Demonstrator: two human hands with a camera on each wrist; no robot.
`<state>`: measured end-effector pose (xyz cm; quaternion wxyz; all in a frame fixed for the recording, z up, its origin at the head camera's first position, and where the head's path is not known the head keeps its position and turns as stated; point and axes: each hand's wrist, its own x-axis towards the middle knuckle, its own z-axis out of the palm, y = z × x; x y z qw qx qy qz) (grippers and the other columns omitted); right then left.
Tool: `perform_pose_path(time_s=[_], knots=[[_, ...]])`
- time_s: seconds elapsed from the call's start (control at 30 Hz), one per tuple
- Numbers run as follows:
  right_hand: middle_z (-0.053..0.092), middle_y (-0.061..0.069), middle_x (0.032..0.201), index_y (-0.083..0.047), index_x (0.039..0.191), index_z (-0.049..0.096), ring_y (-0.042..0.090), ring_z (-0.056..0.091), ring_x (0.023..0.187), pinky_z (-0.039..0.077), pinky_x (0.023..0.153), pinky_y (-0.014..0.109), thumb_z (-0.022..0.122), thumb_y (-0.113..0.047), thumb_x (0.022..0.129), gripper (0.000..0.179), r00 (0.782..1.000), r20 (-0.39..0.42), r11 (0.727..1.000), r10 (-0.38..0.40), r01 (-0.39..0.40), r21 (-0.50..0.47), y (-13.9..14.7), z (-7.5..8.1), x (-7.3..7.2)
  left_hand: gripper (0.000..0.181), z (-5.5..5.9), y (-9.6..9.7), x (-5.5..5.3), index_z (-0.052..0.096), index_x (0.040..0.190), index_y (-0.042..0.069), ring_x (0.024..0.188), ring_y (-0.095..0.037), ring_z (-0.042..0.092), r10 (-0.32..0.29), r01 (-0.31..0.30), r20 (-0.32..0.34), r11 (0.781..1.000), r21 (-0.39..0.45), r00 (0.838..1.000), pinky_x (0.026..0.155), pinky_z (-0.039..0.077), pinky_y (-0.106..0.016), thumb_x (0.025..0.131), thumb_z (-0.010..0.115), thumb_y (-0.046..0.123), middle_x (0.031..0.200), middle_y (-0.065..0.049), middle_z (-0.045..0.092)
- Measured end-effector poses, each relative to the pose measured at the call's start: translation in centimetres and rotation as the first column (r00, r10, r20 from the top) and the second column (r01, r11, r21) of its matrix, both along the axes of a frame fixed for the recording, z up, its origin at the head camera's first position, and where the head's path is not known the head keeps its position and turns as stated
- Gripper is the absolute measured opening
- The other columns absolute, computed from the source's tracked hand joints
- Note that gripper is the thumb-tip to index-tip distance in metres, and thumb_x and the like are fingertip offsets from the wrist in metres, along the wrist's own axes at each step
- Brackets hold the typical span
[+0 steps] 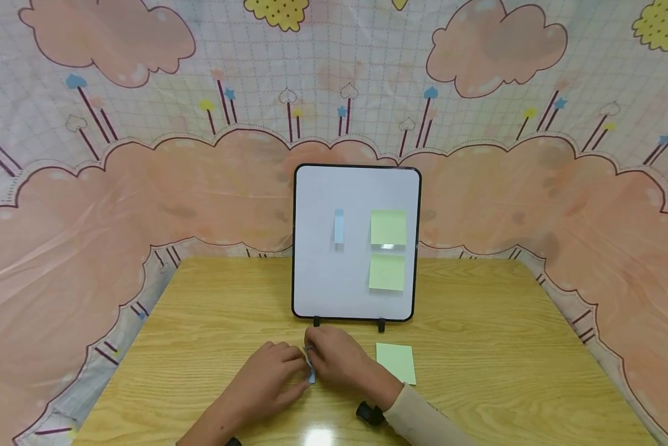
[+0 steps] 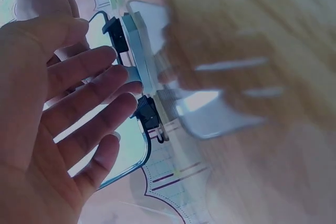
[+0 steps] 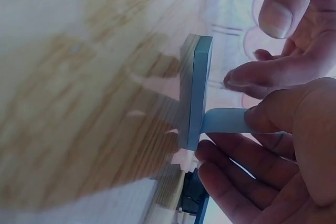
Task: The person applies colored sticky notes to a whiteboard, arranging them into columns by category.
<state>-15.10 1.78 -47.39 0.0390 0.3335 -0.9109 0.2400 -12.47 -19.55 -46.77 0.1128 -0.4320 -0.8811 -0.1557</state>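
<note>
A small pad of narrow light-blue sticky notes (image 3: 199, 90) lies on the wooden table, between the two hands. My right hand (image 1: 339, 358) pinches one end of a blue strip (image 3: 226, 120), which is lifted and bent away while its other end still meets the pad. On the pad's other side is my left hand (image 1: 272, 379); its fingers (image 2: 86, 106) are spread and loosely straight, holding nothing. In the right wrist view, the left thumb and forefinger appear apart from the pad. The hands partly cover the pad in the head view.
Behind the hands a whiteboard (image 1: 334, 186) stands on black feet. It carries a narrow blue note (image 1: 339, 227) and two green notes, an upper one (image 1: 388, 227) and a lower one (image 1: 387, 272). A square green pad (image 1: 397, 362) lies right of the right wrist.
</note>
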Motion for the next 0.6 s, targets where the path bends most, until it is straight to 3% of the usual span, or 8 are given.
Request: perform_pose_path(time_s=[0.23, 0.6], knots=[[0.061, -0.009, 0.086, -0.017, 0.097, 0.062, 0.003, 0.05, 0.075, 0.045, 0.068, 0.017, 0.066, -0.011, 0.103, 0.01, 1.0, 0.012, 1.0, -0.009, 0.009, 0.008, -0.01, 0.18, 0.03, 0.024, 0.03, 0.09, 0.26, 0.081, 0.114, 0.019, 0.111, -0.012, 0.064, -0.005, 0.01, 0.069, 0.997, -0.071, 0.998, 0.088, 0.054, -0.038, 0.097, 0.079, 0.035, 0.12, 0.01, 0.072], [0.06, -0.009, 0.084, -0.018, 0.093, 0.062, 0.005, 0.05, 0.074, 0.044, 0.067, 0.018, 0.068, -0.01, 0.1, 0.012, 1.0, -0.013, 0.999, -0.025, 0.025, 0.027, -0.15, 0.16, -0.05, 0.025, 0.08, -0.08, 0.32, 0.08, 0.121, 0.022, 0.121, -0.014, 0.063, -0.011, 0.018, 0.092, 0.997, -0.077, 0.996, 0.094, 0.055, -0.046, 0.099, 0.076, 0.034, 0.128, 0.01, 0.072]])
